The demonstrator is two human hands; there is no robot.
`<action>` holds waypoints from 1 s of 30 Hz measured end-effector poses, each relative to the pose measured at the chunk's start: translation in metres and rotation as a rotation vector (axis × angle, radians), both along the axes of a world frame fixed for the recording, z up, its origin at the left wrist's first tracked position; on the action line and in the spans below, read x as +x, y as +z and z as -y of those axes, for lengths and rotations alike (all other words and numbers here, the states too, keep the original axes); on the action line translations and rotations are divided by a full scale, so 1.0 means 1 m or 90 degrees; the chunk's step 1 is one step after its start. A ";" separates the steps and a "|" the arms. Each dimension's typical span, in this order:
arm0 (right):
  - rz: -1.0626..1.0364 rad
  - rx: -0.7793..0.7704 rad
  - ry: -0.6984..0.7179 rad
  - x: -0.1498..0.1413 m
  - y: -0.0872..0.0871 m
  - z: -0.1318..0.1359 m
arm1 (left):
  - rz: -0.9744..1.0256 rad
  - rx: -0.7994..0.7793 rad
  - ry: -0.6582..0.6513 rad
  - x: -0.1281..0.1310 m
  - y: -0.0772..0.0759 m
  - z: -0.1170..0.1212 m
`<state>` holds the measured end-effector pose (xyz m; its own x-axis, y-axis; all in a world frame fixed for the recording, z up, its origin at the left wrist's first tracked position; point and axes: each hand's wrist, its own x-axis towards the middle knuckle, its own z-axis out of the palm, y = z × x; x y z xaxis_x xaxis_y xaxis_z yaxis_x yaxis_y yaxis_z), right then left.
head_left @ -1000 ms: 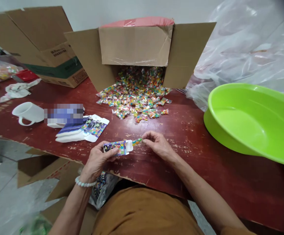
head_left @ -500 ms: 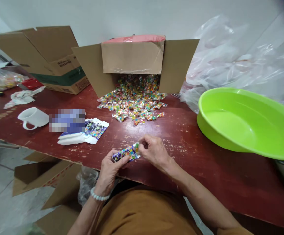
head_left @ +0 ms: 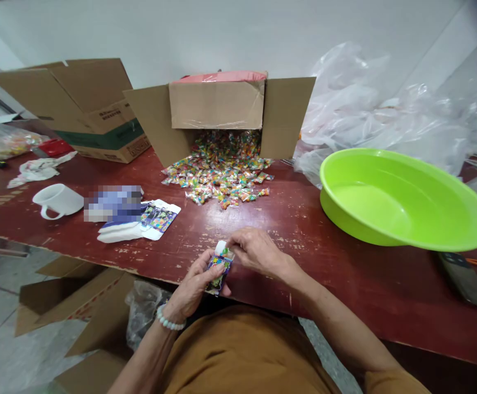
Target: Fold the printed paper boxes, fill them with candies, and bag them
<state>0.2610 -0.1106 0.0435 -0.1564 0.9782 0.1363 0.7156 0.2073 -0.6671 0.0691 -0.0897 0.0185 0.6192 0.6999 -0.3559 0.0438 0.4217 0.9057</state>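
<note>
My left hand [head_left: 195,282] is closed around a small purple printed candy box [head_left: 217,278], tilted upward above the table's front edge. Its white end flap stands open at the top. At that opening my right hand [head_left: 258,250] pinches a small clear candy packet [head_left: 226,253], which sits partly in the box's mouth. Beyond my hands, a heap of similar wrapped candy packets [head_left: 225,178] spills from a cardboard box [head_left: 217,104] lying on its side. Flattened purple candy boxes [head_left: 158,218] lie in a stack to the left.
A large green basin [head_left: 386,232] stands on the right of the red table [head_left: 287,219], with a dark phone-like device [head_left: 464,282] beneath its edge. On the left are a white mug [head_left: 59,200] and another carton [head_left: 98,126]. Clear plastic bags [head_left: 357,109] pile up behind the basin.
The candy box has turned from lying slantwise to more upright in my left hand. The packet has gone lower into its mouth, my right fingers staying beside it. The view has shifted slightly.
</note>
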 end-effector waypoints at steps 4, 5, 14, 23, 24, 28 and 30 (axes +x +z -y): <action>-0.085 -0.008 0.082 -0.005 -0.002 0.001 | 0.036 0.055 -0.030 0.006 0.002 0.002; -0.150 -0.028 0.085 -0.005 -0.004 0.000 | 0.037 0.042 -0.017 0.007 0.003 0.002; -0.545 -0.210 -0.026 -0.003 -0.025 -0.002 | 0.039 -0.130 0.183 0.013 0.008 0.000; -0.363 -0.007 -0.079 -0.026 -0.026 -0.002 | 0.077 -0.136 0.162 0.017 0.002 0.000; -0.330 0.037 -0.052 -0.025 -0.026 -0.002 | 0.096 -0.167 0.158 0.016 0.002 -0.002; -0.367 0.059 0.037 -0.025 -0.025 0.000 | 0.131 -0.220 0.161 0.015 0.003 -0.007; -0.473 -0.055 0.028 -0.025 -0.027 -0.003 | 0.132 -0.215 0.172 0.016 0.002 -0.008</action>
<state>0.2359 -0.1071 0.0164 -0.0917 0.9853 0.1443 0.0619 0.1502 -0.9867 0.0849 -0.0816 0.0201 0.5126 0.7125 -0.4792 -0.2752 0.6650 0.6943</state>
